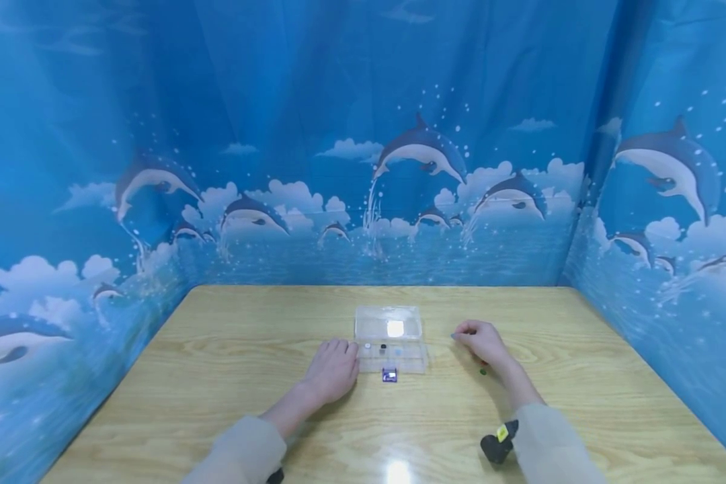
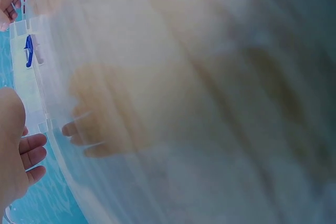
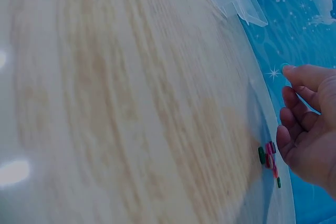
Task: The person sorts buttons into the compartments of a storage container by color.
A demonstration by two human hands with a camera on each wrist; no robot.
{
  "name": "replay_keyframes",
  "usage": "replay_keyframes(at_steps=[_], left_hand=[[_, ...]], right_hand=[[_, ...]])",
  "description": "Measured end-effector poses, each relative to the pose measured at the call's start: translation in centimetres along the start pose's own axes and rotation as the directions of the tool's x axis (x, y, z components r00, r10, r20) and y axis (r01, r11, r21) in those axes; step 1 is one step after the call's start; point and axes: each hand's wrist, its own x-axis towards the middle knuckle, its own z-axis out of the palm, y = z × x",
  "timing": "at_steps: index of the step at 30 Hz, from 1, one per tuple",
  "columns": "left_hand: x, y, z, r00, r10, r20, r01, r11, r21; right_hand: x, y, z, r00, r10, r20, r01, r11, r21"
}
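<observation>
A clear plastic compartment box (image 1: 393,363) lies on the table with its lid (image 1: 375,323) folded back. Small pieces sit inside it, a white one (image 1: 368,345) and a black one (image 1: 384,347) among them. My left hand (image 1: 334,370) rests at the box's left edge, its fingers loosely bent and touching the side. To the right of the box, my right hand (image 1: 484,343) pinches a small bluish button-like piece (image 1: 453,335) between thumb and forefinger; its exact kind I cannot tell. Several small red, pink and green button-like pieces (image 3: 268,157) lie under that hand.
A blue-purple latch (image 1: 390,375) sits at the box's front edge. The wooden table (image 1: 230,336) is bordered at the back and sides by a blue curtain (image 1: 314,235) printed with dolphins. A black wrist device (image 1: 497,446) shows at my right sleeve.
</observation>
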Motion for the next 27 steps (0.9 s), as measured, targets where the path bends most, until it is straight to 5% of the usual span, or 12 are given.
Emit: replay_keyframes(at_steps=[6,27], left_hand=[[0.1,0.0,0.1,1.0,0.001,-0.014,-0.001,1.0,0.003],[0.0,0.1,-0.1,1.0,0.009,-0.021,-0.009,1.0,-0.012]], right_hand=[[0.2,-0.7,0.6,0.998,-0.057,-0.005,0.057,0.998,-0.01],[0.7,-2.2,2.2,0.997,-0.074,0.019,0.072,0.995,0.073]])
